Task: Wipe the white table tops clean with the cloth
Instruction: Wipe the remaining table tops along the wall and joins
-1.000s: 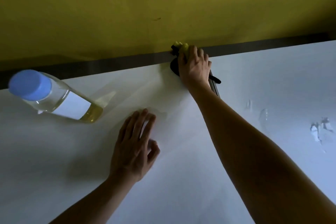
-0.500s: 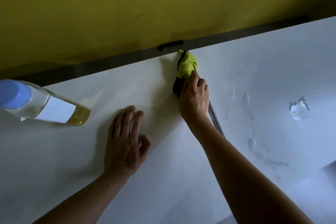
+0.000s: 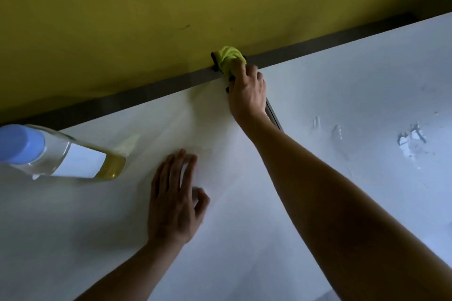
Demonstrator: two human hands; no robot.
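Right hand (image 3: 247,90) grips the bunched yellow-green cloth (image 3: 230,57) at the white table top's (image 3: 342,95) far edge, against the yellow wall. Left hand (image 3: 172,200) rests flat, fingers straight. Cloth appears soft, light, compressible; best held wadded under the palm.

Dim mustard-yellow wall (image 3: 146,7) above a dark strip (image 3: 318,43)

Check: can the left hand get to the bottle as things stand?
Probably yes. The left hand rests flat on the white table top, holding nothing, and only bare surface lies between it and the bottle to its left.
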